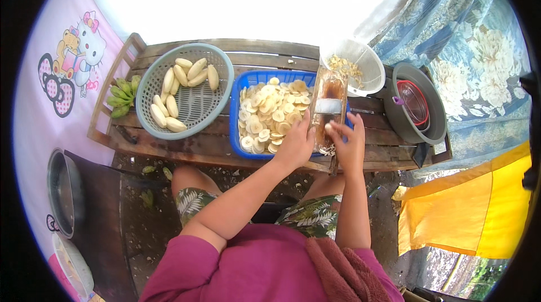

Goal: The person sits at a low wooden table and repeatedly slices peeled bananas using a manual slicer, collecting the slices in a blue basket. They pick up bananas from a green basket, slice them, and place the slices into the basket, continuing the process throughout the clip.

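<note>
the left hand (297, 143) clasps the wooden slicer (333, 83) by its left edge, the right hand (348, 137) pinches a small pale piece (328, 127) on its face; beyond and left of this grip, a blue basket (233, 117) of banana slices (269, 111), farther left peeled bananas (172, 106)

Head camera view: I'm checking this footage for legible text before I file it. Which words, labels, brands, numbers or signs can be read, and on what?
None can be read.
Pink curtain: cartoon figures and bows, no legible lettering.
Flowered curtain: a floral pattern, no legible lettering.
Wooden slicer: no lettering visible; any tiny marks would be too blurred to read.
</note>
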Available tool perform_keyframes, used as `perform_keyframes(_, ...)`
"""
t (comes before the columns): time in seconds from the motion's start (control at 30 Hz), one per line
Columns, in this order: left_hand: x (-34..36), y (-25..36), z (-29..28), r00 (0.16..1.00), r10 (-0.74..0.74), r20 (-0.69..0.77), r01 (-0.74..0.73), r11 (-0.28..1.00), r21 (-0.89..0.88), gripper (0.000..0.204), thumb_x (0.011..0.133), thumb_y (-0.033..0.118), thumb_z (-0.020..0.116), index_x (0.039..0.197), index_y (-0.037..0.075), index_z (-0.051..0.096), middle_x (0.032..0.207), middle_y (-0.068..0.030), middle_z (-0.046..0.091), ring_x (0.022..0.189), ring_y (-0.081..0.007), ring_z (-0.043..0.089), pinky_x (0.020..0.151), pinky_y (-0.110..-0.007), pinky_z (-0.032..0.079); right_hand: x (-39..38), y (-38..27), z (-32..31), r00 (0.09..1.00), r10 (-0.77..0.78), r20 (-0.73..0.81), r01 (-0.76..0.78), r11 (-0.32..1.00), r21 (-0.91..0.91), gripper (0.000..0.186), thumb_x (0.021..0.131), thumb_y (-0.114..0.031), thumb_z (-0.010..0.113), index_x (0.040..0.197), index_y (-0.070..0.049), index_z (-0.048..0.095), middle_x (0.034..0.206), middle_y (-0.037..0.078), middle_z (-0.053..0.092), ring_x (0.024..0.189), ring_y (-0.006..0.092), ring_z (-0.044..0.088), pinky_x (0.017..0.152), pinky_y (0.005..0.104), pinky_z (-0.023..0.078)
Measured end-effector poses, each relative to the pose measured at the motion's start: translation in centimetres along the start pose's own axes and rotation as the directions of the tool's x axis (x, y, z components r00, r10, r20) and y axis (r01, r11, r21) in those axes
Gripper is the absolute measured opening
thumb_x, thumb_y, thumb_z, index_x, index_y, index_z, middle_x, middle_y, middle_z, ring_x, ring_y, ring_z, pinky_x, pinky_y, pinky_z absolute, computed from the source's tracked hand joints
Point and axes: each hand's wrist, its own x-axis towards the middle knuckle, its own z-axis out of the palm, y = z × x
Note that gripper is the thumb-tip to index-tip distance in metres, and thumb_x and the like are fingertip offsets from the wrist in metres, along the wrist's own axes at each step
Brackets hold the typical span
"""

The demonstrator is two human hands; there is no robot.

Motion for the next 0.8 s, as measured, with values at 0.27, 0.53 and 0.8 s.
perform_keyframes(0.27,0.1,0.3,-0.1,0.999,-0.053,0.006,0.053,0.998,-0.020,0.054,0.100,0.017,0.048,0.145,-0.008,0.033,0.118,-0.0300,0.056,0.110,-0.0418,0.056,0.096,-0.043,0.043,5.1,2.4,2.5,0.997,0.078,-0.019,-0.077,0.996,0.046,0.026,0.079,-0.030,0.078,0.100,-0.015,0.078,0.133,0.018,0.055,0.128,0.0393,0.046,0.106,0.0489,0.035)
perform_keyframes(0.53,0.2,0.0,0.0,1.000,0.014,-0.010,-0.014,1.000,0.028,0.057,0.099,0.019,0.046,0.146,-0.010,0.030,0.113,-0.0331,0.054,0.105,-0.0473,0.056,0.092,-0.047,0.045,7.5,4.5,3.0,0.996,0.014,0.085,-0.022,0.995,0.098,0.031,0.082,-0.026,0.077,0.109,-0.013,0.076,0.135,0.020,0.052,0.126,0.0355,0.050,0.105,0.0404,0.040)
perform_keyframes(0.8,0.3,0.1,-0.1,1.000,0.000,-0.006,0.000,1.000,-0.009,0.057,0.098,0.018,0.047,0.146,-0.010,0.030,0.114,-0.0334,0.054,0.106,-0.0472,0.055,0.092,-0.048,0.045,2.6,2.9,1.0,0.995,-0.010,0.095,0.001,0.996,0.091,0.027,0.080,-0.020,0.079,0.106,-0.015,0.077,0.141,0.016,0.050,0.139,0.0347,0.037,0.112,0.0421,0.033)
